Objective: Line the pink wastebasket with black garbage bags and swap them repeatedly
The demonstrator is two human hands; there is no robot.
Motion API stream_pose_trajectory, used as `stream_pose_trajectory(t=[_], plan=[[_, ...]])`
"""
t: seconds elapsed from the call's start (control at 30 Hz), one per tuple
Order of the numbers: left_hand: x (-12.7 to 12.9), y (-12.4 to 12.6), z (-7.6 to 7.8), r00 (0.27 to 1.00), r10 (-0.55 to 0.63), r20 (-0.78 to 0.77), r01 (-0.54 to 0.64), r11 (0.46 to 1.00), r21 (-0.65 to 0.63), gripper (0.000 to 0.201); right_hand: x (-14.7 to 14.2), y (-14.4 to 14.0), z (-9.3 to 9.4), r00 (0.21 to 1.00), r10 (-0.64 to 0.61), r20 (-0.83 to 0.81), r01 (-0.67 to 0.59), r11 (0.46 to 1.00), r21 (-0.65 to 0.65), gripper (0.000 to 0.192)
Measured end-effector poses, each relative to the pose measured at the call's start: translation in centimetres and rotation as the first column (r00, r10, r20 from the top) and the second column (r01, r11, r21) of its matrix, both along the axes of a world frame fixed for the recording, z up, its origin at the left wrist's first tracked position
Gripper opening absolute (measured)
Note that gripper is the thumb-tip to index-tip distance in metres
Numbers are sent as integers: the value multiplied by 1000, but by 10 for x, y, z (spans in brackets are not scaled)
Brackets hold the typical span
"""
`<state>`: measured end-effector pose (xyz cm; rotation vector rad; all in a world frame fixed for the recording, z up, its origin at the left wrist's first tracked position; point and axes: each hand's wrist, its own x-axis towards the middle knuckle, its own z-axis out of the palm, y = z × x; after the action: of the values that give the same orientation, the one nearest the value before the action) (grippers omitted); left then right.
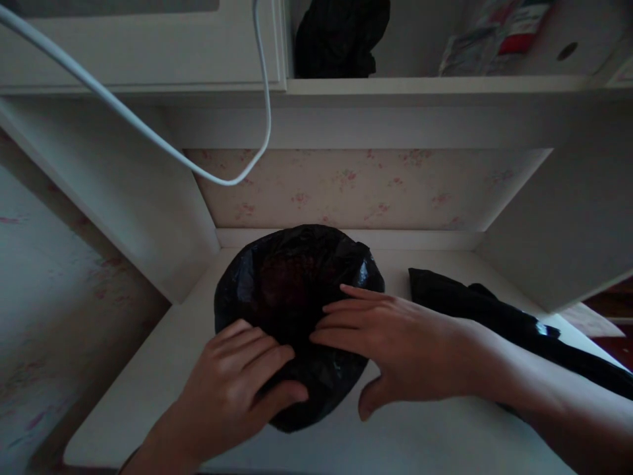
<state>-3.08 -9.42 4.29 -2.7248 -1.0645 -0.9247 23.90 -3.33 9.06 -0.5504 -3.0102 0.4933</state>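
A black plastic bag (321, 389) lines a round bin on the white desk, its edge folded outward over the rim. Down in the opening, a dark reddish patch shows faintly; the bin itself is hidden by the plastic. At the near left of the rim, my left hand (235, 382) has its fingers bent over the plastic, with the thumb close beneath them. My right hand (376, 336) reaches across the right side of the rim. Its fingers lie stretched over the opening against the bag, and the thumb stands apart outside.
To the right, a roll of black bags (475, 303) lies partly behind my right forearm. A white cable (148, 135) hangs in front at upper left. Overhead, a shelf (420, 86) holds a black bundle (341, 39) and a red-and-white package (527, 26). Side panels flank the white desk (182, 356).
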Motion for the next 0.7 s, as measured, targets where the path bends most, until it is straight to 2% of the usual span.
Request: stream_pose_trajectory(t=[0.1, 0.17, 0.27, 0.3, 0.4, 0.47, 0.6, 0.7], plan=[[-33, 15, 5, 997, -75, 35, 79, 989, -126, 42, 4, 4, 1, 999, -37, 20, 36, 999, 40, 92], [-42, 15, 10, 997, -20, 77, 30, 992, -125, 39, 3, 4, 1, 999, -26, 27, 25, 998, 54, 92], [-22, -3, 17, 984, 134, 116, -136, 991, 8, 23, -2, 4, -1, 999, -13, 33, 10, 996, 93, 89], [-9, -11, 17, 985, 143, 99, -146, 989, 27, 25, -4, 4, -1, 999, -13, 37, 9, 994, 107, 87], [29, -25, 12, 990, 140, 24, -142, 985, 101, 49, -8, 5, -4, 998, -23, 66, 14, 992, 129, 70], [41, -24, 5, 985, 167, -41, -162, 981, 104, 53, -8, 6, -7, 994, -44, 98, 31, 990, 137, 57], [31, -14, -5, 976, 171, -137, -170, 985, 20, 27, -3, 8, -15, 992, -72, 103, 54, 983, 173, 37], [17, -13, -4, 972, 123, -201, -139, 988, -65, 25, 0, 8, -19, 990, -88, 115, 64, 977, 203, 19]])
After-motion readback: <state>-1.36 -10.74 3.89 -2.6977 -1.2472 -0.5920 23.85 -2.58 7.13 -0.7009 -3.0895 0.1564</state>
